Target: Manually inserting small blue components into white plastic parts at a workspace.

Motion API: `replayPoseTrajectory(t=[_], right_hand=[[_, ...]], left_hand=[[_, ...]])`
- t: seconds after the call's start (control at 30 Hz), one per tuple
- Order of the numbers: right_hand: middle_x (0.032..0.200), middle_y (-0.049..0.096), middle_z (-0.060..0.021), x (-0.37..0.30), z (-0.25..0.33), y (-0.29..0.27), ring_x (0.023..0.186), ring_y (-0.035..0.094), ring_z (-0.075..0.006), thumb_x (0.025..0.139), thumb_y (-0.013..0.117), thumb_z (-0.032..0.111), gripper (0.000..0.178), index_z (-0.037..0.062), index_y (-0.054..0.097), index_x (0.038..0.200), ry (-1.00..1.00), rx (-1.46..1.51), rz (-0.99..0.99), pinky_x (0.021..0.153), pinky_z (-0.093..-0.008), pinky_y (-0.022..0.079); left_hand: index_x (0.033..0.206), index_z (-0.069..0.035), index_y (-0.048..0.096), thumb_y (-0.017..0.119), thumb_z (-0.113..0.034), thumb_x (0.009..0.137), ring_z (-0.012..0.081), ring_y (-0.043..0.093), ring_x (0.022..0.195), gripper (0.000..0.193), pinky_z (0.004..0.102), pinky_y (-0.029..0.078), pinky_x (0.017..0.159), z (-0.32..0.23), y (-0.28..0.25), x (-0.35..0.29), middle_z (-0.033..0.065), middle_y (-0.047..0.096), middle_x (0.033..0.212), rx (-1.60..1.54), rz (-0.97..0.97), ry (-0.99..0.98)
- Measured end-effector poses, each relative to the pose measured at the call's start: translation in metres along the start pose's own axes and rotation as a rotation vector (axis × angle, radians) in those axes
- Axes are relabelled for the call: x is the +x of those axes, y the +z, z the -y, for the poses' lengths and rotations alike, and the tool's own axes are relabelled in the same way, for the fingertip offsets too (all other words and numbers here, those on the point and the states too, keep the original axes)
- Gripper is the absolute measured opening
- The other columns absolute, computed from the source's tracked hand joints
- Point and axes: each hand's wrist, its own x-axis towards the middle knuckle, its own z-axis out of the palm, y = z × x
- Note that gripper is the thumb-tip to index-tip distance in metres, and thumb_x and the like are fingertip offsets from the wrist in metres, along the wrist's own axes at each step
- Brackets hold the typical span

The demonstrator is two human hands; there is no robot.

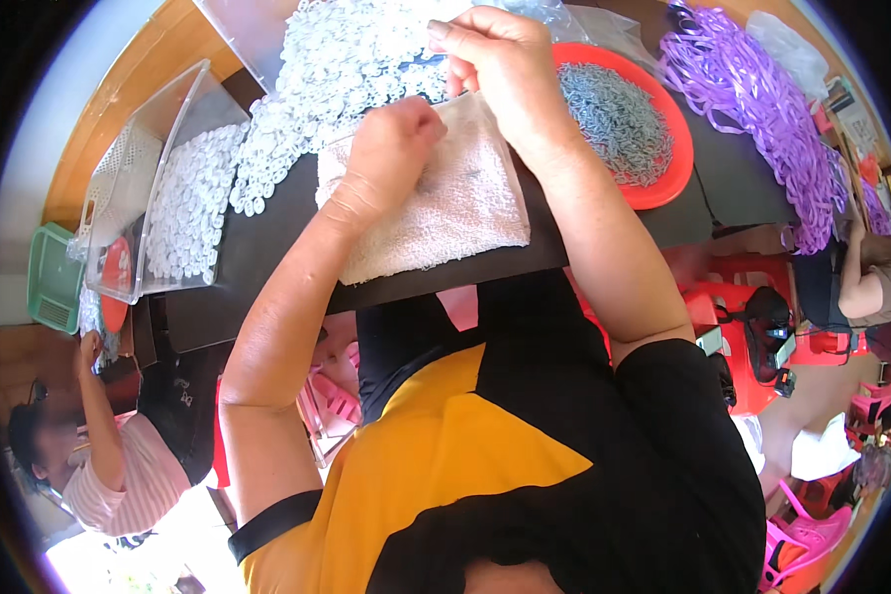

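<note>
Black-and-yellow shirt (465, 441) filled the lower centre. At upper centre, the left hand (391, 148) curled over a white towel (455, 218), whose long axis rose slightly rightward; the right hand (505, 59) bent its fingers near white rings (342, 59). Whether either gripped anything could not be told. Pale lettering marked a black surface (173, 416) at lower left.

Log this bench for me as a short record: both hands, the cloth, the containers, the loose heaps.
Left hand: curled, over the cloth; contents hidden
Right hand: fingers bent, beyond the cloth; contents unclear
Cloth: pale towel on dark table
Red tray: right, holding grey pieces
Clear bin: left, holding white pieces
Heaps: white rings; purple straps
</note>
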Motion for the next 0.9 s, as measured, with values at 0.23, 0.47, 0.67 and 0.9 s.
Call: replayPoseTrajectory(t=[0.23, 0.47, 0.67, 0.9], right_hand=[[0.074, 0.063, -0.0025, 0.002, -0.012, -0.003, 0.071, 0.059, -0.0099, 0.086, 0.065, 0.005, 0.010, -0.0027, 0.068, 0.092, -0.371, -0.421, 0.132, 0.069, -0.0211, 0.048], [0.083, 0.069, -0.0074, -0.006, -0.014, 0.004, 0.076, 0.064, -0.0111, 0.085, 0.062, -0.002, 0.010, -0.0052, 0.067, 0.093, -0.208, -0.293, 0.288, 0.071, -0.0229, 0.051], [0.081, 0.069, -0.0063, -0.013, -0.019, 0.011, 0.075, 0.064, -0.0101, 0.084, 0.061, -0.004, 0.009, -0.0030, 0.066, 0.092, -0.270, -0.404, 0.293, 0.070, -0.0230, 0.050], [0.071, 0.066, -0.0078, -0.008, -0.031, 0.009, 0.066, 0.061, -0.0119, 0.080, 0.063, 0.000, 0.006, -0.0003, 0.063, 0.086, -0.272, -0.629, 0.242, 0.061, -0.0260, 0.046]], left_hand=[[0.094, 0.004, 0.061, 0.057, -0.015, 0.092, 0.0131, 0.051, 0.063, 0.019, 0.0258, 0.039, 0.056, -0.014, -0.050, 0.009, 0.0059, 0.059, 0.078, -0.950, -0.043, -0.365], [0.085, 0.001, 0.058, 0.050, -0.011, 0.093, 0.0174, 0.053, 0.063, 0.016, 0.0298, 0.044, 0.057, -0.011, -0.031, -0.004, 0.0089, 0.059, 0.077, -1.465, -0.032, -0.485], [0.083, 0.002, 0.059, 0.055, -0.014, 0.092, 0.0162, 0.055, 0.064, 0.018, 0.0294, 0.043, 0.054, -0.009, -0.037, -0.016, 0.0071, 0.059, 0.076, -1.472, -0.044, -0.524], [0.091, -0.003, 0.067, 0.070, -0.025, 0.078, 0.0338, 0.064, 0.076, 0.025, 0.0402, 0.051, 0.069, 0.053, -0.078, -0.025, 0.0167, 0.065, 0.088, 0.495, -0.308, -0.131]])
